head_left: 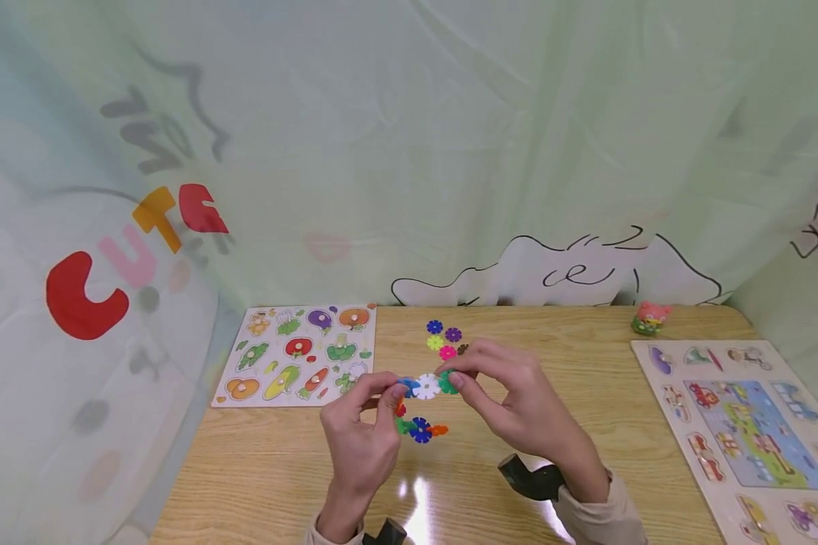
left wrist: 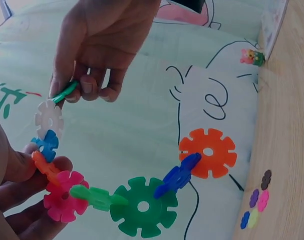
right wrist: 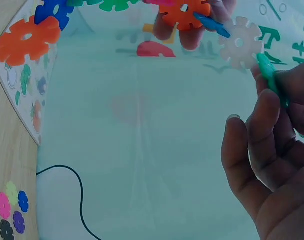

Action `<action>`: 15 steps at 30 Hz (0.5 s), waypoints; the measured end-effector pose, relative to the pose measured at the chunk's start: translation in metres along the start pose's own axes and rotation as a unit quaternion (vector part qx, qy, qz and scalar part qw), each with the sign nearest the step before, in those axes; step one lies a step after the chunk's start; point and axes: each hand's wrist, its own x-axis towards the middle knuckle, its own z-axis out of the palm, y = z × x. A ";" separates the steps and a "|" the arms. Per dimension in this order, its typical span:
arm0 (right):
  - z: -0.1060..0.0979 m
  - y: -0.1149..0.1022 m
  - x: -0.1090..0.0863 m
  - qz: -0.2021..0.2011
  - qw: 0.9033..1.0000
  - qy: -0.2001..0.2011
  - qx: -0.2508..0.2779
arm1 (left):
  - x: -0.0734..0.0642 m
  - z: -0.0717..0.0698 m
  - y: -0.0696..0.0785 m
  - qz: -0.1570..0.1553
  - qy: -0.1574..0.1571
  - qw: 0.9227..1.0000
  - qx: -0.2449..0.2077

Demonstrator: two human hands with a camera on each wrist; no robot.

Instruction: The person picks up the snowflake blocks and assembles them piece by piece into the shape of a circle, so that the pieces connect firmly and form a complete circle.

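A curved chain of slotted plastic snowflake discs hangs between the two hands. My left hand (head_left: 363, 433) grips it near a blue disc (left wrist: 47, 146) and an orange disc (left wrist: 43, 168). From there, in the left wrist view, it runs through a pink disc (left wrist: 66, 206), a light green one (left wrist: 94, 197), a green one (left wrist: 126, 212) and a dark blue one (left wrist: 178, 174) to an orange end disc (left wrist: 223, 154). Beyond the blue disc sits a white disc (head_left: 426, 387). My right hand (head_left: 518, 390) pinches a green disc (right wrist: 270, 77), its edge at the white disc's rim.
Several loose snowflake discs (head_left: 435, 343) lie on the wooden table (head_left: 273, 469) beyond the hands. A vegetable puzzle board (head_left: 273, 369) is at the left, another picture puzzle board (head_left: 675, 363) at the right. A small pink-and-green figurine (head_left: 650, 319) stands near the printed curtain (head_left: 382, 151).
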 end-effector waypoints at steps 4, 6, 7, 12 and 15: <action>0.001 0.000 0.000 0.015 1.000 -0.003 0.005 | 0.000 -0.001 0.000 -0.008 -0.010 1.000 -0.012; 0.001 0.000 0.000 0.016 1.000 0.001 0.007 | 0.000 -0.001 0.000 -0.004 -0.011 1.000 -0.020; 0.001 0.000 0.000 0.015 1.000 0.003 0.008 | 0.000 -0.001 0.000 -0.011 -0.014 1.000 -0.025; 0.003 -0.001 -0.001 0.015 1.000 0.011 0.001 | -0.001 0.001 0.000 -0.010 -0.010 0.999 -0.029; 0.005 -0.003 -0.001 0.018 1.000 0.017 -0.003 | -0.003 0.002 0.000 -0.011 0.000 1.000 -0.025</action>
